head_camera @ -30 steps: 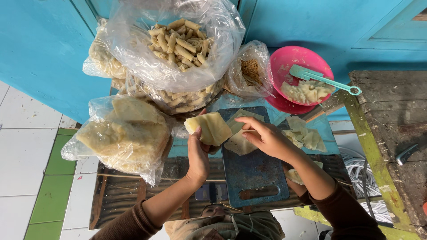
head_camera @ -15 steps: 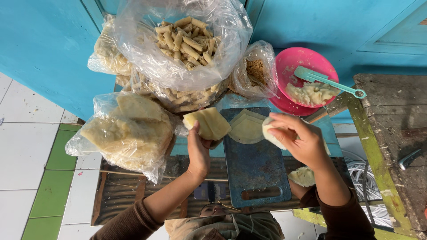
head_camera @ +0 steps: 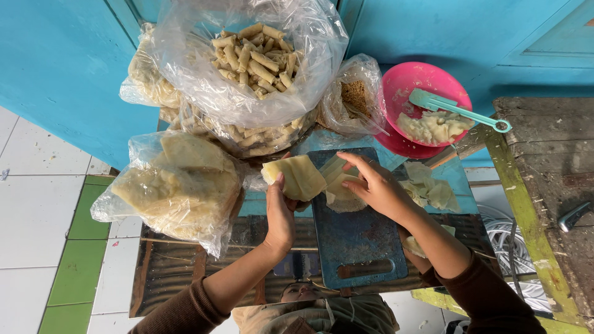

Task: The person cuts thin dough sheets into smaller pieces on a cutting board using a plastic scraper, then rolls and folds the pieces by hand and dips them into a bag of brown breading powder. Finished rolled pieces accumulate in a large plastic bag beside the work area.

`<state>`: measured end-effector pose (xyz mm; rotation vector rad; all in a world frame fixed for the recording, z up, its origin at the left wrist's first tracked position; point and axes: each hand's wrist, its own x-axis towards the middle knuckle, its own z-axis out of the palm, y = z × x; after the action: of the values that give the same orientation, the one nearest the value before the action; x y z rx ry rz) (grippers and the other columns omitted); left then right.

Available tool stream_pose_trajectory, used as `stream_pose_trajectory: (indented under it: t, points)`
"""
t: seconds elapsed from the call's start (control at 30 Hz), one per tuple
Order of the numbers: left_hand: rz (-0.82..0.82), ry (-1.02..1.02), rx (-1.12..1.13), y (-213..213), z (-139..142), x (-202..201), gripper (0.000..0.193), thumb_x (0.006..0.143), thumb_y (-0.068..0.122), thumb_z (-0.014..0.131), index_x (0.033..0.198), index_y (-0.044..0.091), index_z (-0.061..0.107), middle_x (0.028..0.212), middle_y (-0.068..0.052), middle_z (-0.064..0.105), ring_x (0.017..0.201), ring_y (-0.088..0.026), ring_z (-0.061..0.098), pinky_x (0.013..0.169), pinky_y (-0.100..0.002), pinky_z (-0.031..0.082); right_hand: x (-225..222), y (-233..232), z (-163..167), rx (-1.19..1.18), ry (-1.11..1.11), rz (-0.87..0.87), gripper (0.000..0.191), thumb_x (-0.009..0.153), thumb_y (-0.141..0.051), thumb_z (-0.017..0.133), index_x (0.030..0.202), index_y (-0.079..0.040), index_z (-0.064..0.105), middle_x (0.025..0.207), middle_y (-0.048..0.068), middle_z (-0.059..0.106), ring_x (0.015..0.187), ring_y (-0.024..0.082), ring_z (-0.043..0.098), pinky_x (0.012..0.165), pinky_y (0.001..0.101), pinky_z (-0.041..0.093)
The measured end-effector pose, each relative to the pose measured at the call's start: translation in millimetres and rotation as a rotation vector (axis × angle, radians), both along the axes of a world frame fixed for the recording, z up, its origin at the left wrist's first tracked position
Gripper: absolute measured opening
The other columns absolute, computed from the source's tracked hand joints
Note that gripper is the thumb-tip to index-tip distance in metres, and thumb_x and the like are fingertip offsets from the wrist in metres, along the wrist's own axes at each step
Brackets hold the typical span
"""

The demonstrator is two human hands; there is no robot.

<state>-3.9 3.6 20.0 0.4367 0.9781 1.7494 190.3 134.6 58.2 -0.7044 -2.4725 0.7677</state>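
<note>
Where a moment ago the right hand [head_camera: 377,188] was lifted off to the three o'clock side with a wrapper, it has now come back to the cutting board [head_camera: 356,238], fingers loosely curled and pressing on a pale wrapper sheet [head_camera: 339,196] at the board's twelve o'clock end; judged, a fresh sheet is being laid for rolling

Left hand [head_camera: 279,213]: fingers and thumb closed on a folded stack of wrappers [head_camera: 297,176], held just at the board's ten o'clock corner, unchanged

Three o'clock of board: loose wrappers [head_camera: 433,192] on the blue surface

One o'clock: pink bowl [head_camera: 427,80] of filling, teal spoon [head_camera: 455,106] resting in it

Twelve o'clock: large clear bag of finished rolls [head_camera: 253,52]; small bag of brown crumbs [head_camera: 356,96] beside it

Nine o'clock: bag of flat wrappers [head_camera: 179,185]
</note>
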Motion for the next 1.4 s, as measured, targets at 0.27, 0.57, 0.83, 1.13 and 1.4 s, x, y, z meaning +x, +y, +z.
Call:
stream_pose_trajectory:
  t: [0.27,0.57,0.83,1.13,1.4]
  points:
    - [-0.045,-0.051,0.006,-1,1,2,0.057,0.104,0.044,0.037,0.156,0.02,0.04,0.134,-0.004,0.06,0.113,-0.015,0.065,0.093,-0.033,0.054,-4,-9,14,0.044,-0.068,-0.114,0.068,0.084,-0.011,0.081,0.145,-0.015,0.051,0.119,0.007,0.065,0.063,0.015,0.056,0.06,0.0306,0.051]
    - [-0.24,-0.08,0.257,-1,-1,13,0.071,0.107,0.054,0.033,0.167,0.019,0.017,0.16,-0.007,0.042,0.144,-0.02,0.046,0.121,-0.038,0.035,-10,-46,26,0.333,0.305,0.009,0.025,0.088,-0.005,0.083,0.107,-0.007,0.067,0.105,0.006,0.069,0.098,0.022,0.069,0.085,0.0334,0.055]
    - [-0.462,0.031,0.255,-20,10,29,0.092,0.097,0.073,0.026,0.168,0.024,-0.006,0.169,-0.009,0.023,0.155,-0.025,0.028,0.125,-0.041,0.023,-20,-67,28,0.147,0.358,0.049,0.029,0.082,-0.007,0.086,0.103,-0.003,0.066,0.102,0.009,0.068,0.093,0.022,0.07,0.079,0.0315,0.057]
    - [-0.474,0.096,0.284,-22,11,33,0.094,0.098,0.072,0.03,0.164,0.026,-0.018,0.173,-0.007,0.01,0.16,-0.025,0.015,0.129,-0.041,0.014,-14,-69,31,0.09,0.341,0.035,0.019,0.088,-0.004,0.08,0.102,0.0,0.068,0.102,0.009,0.072,0.087,0.019,0.073,0.079,0.0296,0.057]
    - [-0.415,0.253,0.189,-16,3,30,0.088,0.104,0.038,0.055,0.166,0.023,-0.005,0.156,-0.01,0.039,0.142,-0.021,0.04,0.12,-0.042,0.031,-3,-48,-1,-0.167,0.332,0.038,0.014,0.094,-0.002,0.073,0.106,0.004,0.073,0.103,0.009,0.076,0.091,0.016,0.074,0.081,0.0286,0.059]
